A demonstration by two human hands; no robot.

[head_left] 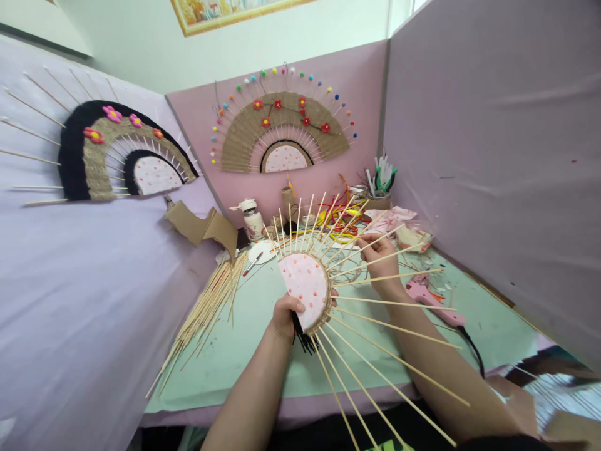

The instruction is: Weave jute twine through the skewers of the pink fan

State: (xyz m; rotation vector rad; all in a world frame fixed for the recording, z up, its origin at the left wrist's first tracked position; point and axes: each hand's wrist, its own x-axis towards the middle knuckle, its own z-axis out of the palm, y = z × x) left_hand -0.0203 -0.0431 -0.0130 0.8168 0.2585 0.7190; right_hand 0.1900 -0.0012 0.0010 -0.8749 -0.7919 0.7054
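Observation:
My left hand (pixel 284 313) grips the lower corner of a stick-frame fan, thumb on its pink half-round centre (pixel 306 285) with red dots. Woven twine (pixel 327 291) edges the curve, and long thin wooden sticks (pixel 394 319) radiate from it. Black strands (pixel 305 338) hang beside the left thumb. Beyond the sticks at the right, my right hand (pixel 378 254) is closed in a pinch; whatever it holds is too small to make out. Loose loops of thin cord (pixel 350 266) lie on the table between that hand and the fan.
Bundled sticks (pixel 206 313) lie at the left by a pen (pixel 252 264). A pink glue gun (pixel 434 300) rests at the right. Behind are a white bottle (pixel 252 218), coloured pipe cleaners (pixel 340 222) and a tool pot (pixel 379 199). Finished-looking fans (pixel 286 134) hang on the partitions.

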